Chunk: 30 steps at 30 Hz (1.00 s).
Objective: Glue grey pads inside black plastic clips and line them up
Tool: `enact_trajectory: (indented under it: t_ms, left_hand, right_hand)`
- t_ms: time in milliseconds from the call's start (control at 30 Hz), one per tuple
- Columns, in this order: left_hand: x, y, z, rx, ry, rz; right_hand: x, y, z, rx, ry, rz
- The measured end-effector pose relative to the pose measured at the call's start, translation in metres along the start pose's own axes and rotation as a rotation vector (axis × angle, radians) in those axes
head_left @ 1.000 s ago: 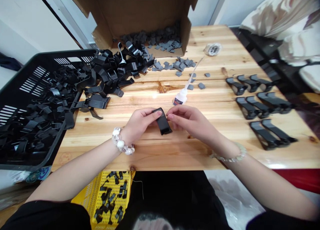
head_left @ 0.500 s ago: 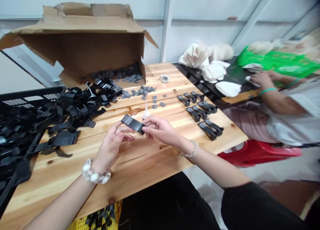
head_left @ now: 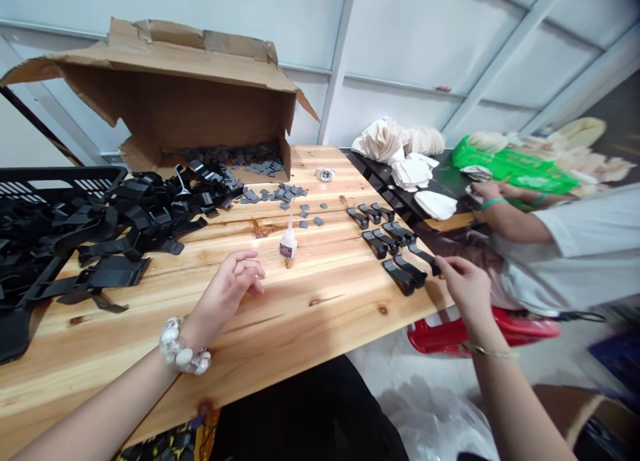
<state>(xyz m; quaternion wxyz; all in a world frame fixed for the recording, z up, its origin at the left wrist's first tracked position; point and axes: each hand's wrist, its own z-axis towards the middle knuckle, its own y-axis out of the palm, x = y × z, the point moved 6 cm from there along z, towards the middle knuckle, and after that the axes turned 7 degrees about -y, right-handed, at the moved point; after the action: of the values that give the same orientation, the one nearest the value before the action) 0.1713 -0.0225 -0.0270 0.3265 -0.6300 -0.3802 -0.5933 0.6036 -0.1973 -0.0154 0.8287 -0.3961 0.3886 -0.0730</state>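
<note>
Right hand (head_left: 467,289) pinches black clip (head_left: 423,255); other clips (head_left: 399,275) alongside, bottle (head_left: 288,245) farther left.

Workshop, wooden worktable (head_left: 280,314), heaped black parts (head_left: 139,211), nozzle bottle (head_left: 287,247), co-worker (head_left: 565,247) at neighbouring table (head_left: 450,222)

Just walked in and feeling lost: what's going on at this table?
The person's right hand pinches the end of a black clip beside other clips laid out in rows on the wooden table. The left hand is empty, fingers loosely curled, near an upright small bottle. Grey pieces lie inside and in front of a cardboard box; black parts are heaped at the left.
</note>
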Motion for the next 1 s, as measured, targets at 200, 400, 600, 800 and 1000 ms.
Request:
enact_trajectory:
  t_ms: [200,400,600,800,1000]
  left_hand:
    - [0.002,-0.001,0.000,0.017,-0.017,0.016]
    - [0.003,-0.002,-0.001,0.012,0.003,0.001]
    - [-0.002,0.000,0.004,0.016,0.032,-0.005]
    - [0.001,-0.009,0.006,0.050,0.065,0.030]
    - [0.001,-0.023,0.013,0.082,0.089,0.100]
  right_hand:
    - [0.016,0.012,-0.011,-0.069,0.015,-0.103]
    - [-0.004,0.002,-0.002,-0.075,-0.082,-0.155]
    - [-0.092,0.022,0.018,-0.141,-0.284,-0.025]
    - [-0.217,0.125,0.022,-0.530,-0.565,0.061]
    - [-0.267,0.221,0.031,-0.674,-0.655,-0.064]
